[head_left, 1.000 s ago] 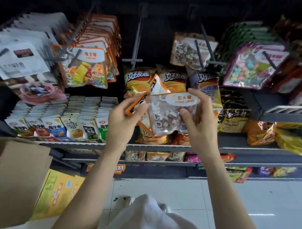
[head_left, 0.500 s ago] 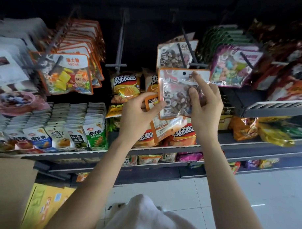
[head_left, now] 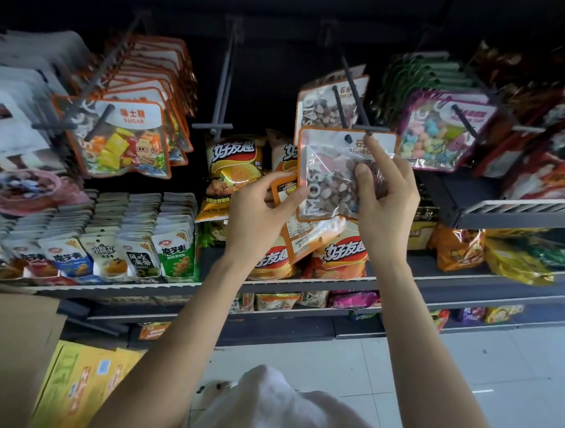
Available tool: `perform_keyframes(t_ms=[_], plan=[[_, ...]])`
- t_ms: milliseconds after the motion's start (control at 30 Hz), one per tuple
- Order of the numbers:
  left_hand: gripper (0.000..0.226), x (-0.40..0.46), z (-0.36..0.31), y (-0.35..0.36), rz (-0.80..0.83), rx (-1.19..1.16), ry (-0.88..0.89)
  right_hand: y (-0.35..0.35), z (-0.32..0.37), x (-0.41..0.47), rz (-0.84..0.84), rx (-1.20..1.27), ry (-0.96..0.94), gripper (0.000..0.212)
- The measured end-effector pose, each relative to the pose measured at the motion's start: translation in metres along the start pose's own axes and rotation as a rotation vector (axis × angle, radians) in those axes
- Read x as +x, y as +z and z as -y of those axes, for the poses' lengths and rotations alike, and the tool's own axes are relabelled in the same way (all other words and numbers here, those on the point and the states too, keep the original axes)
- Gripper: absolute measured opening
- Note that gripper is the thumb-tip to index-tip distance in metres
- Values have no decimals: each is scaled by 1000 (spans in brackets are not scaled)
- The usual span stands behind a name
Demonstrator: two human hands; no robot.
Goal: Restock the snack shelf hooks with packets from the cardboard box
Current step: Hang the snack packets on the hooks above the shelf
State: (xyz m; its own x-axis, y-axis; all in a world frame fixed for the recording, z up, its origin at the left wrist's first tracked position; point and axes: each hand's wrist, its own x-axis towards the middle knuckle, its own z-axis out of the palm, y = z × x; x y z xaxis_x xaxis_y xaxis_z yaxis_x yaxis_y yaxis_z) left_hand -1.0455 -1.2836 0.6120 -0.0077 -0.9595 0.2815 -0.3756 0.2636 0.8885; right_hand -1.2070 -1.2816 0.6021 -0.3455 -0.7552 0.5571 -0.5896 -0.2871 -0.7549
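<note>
Packets of stone candy are the focus: a clear, orange-edged packet [head_left: 340, 173] full of brown and white pebble-shaped sweets is held up against the tip of a dark shelf hook [head_left: 356, 107] at the centre of the snack display. A second earlier it sat lower, in front of the chip bags, gripped flat between both hands; half a second ago it had risen to just under the hook. Now its hang hole appears level with the hook's crossbar, close beside the tip, though whether the tip has entered the hole cannot be told.

The right hand [head_left: 384, 197] grips the packet's right side, thumb on the front over the sweets, with the index finger stretched upward onto the white label near the hole, apparently steering it. The left hand [head_left: 258, 211] pinches the lower left corner and also holds at least one spare packet [head_left: 294, 235] behind and below, printed back facing out.

One matching packet [head_left: 330, 105] already hangs further back on the same hook. An empty hook [head_left: 221, 97] juts out to the left, and beyond it hang orange sugar-candy packets [head_left: 125, 139]. The cardboard box [head_left: 20, 357] shows at the lower left edge.

Judging by the rise, this packet is about to be threaded on, and the spare looks set to follow.
</note>
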Motion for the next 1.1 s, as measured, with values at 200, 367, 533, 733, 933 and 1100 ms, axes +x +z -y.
perform_keyframes(t_ms=[200, 367, 533, 733, 933, 1100], plan=[[22, 2, 17, -10, -85, 87, 17, 24, -10, 39, -12, -96, 32, 26], [15, -6, 31, -32, -152, 24, -51, 47, -25, 80, 91, -82, -4, 43], [16, -10, 34, -38, -200, -273, -200, 28, -28, 38, 67, -104, -29, 34], [17, -11, 24, -28, -96, -551, -380, -1, -22, -24, 350, 30, -228, 45], [14, -19, 16, -18, 177, -261, -227, -34, -6, -15, 330, 328, 90, 9], [40, -20, -2, -11, 271, -384, -14, -40, 6, -7, 201, 405, 259, 2]])
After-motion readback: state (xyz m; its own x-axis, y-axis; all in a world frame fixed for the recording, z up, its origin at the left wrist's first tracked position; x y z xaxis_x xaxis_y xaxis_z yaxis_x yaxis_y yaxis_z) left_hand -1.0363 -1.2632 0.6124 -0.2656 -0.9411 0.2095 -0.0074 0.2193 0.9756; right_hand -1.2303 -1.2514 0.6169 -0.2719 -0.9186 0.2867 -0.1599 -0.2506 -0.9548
